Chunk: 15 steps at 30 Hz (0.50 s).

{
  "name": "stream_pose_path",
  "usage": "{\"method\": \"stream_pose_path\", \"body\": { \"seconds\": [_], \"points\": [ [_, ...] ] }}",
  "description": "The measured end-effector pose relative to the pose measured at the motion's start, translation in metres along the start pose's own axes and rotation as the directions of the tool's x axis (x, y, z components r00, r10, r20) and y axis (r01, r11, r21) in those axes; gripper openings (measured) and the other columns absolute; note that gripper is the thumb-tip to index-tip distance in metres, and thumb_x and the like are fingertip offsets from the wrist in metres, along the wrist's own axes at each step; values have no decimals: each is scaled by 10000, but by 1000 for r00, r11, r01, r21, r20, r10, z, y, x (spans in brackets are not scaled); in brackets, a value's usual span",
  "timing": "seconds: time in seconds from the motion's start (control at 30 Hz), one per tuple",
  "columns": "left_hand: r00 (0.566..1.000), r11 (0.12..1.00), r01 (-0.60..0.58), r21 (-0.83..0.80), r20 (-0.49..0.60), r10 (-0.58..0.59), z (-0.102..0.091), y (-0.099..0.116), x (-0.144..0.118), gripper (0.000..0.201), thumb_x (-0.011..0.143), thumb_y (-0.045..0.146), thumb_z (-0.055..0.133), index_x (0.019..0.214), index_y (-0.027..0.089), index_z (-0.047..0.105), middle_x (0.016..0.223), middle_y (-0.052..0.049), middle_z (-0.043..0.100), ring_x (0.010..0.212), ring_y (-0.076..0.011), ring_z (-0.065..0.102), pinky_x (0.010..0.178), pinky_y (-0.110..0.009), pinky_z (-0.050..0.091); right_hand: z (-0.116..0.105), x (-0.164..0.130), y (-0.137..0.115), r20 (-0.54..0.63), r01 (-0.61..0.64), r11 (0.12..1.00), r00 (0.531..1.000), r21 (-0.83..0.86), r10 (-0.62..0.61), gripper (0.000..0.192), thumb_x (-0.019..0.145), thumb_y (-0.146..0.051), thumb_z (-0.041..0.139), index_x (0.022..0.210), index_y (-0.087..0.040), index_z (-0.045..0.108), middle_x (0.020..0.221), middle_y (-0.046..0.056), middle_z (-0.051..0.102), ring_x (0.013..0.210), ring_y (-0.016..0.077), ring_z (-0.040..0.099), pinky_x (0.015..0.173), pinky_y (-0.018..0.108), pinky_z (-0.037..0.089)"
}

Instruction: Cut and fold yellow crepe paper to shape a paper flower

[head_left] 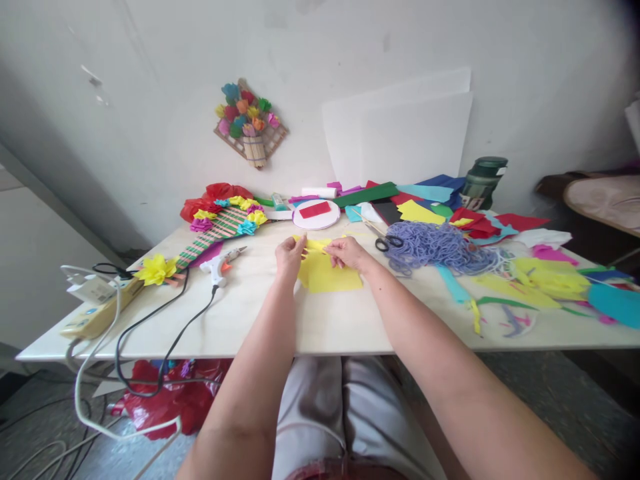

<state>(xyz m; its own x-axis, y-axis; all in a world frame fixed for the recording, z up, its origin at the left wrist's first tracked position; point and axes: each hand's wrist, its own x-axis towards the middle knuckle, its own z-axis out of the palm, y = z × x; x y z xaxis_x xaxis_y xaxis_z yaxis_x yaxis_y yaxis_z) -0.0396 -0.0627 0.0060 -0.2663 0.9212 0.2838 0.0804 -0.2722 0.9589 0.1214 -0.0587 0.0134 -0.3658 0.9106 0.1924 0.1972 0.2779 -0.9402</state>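
A yellow sheet of paper, probably crepe paper point(331, 277), lies flat near the middle of the table's front half. My left hand point(291, 255) pinches the left end of its far edge, which looks gathered or folded. At the right end of that same edge, my right hand point(346, 253) is closed on the paper too. Just beyond both hands rests a white oval disc point(327, 221) with a red paper rectangle point(315, 210) on it. Scissors with black handles point(389, 243) lie to the right of my right hand.
On the left are a hot glue gun point(219, 267), its cord, a power strip point(100, 311) and a stick craft with paper flowers point(220, 230). Purple yarn point(440, 247), paper scraps point(550, 280) and a dark green bottle point(484, 183) occupy the right. A flower decoration point(250, 120) hangs on the wall.
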Motion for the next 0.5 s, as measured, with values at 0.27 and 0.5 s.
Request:
{"method": "stream_pose_path", "body": {
  "seconds": [0.27, 0.5],
  "points": [
    [998, 995, 56, -79, 21, -55, 2, 2, 1, 349, 600, 459, 630, 626, 130, 517, 524, 1, 541, 493, -118, 579, 496, -218, 463, 2, 0, 1, 45, -59, 995, 997, 84, 56, 204, 720, -303, 557, 609, -132, 558, 498, 11, 607, 344, 54, 462, 355, 164, 351],
    [986, 987, 94, -130, 152, -73, 3, 2, -3, 363, 535, 401, 701, 683, 103, 555, 562, -35, 605, 546, -135, 605, 574, -255, 488, 2, 2, 5, -11, 24, 996, 1000, 87, -23, 221, 712, -328, 551, 615, -131, 576, 508, 12, 610, 317, 47, 414, 337, 174, 331]
  ]
}}
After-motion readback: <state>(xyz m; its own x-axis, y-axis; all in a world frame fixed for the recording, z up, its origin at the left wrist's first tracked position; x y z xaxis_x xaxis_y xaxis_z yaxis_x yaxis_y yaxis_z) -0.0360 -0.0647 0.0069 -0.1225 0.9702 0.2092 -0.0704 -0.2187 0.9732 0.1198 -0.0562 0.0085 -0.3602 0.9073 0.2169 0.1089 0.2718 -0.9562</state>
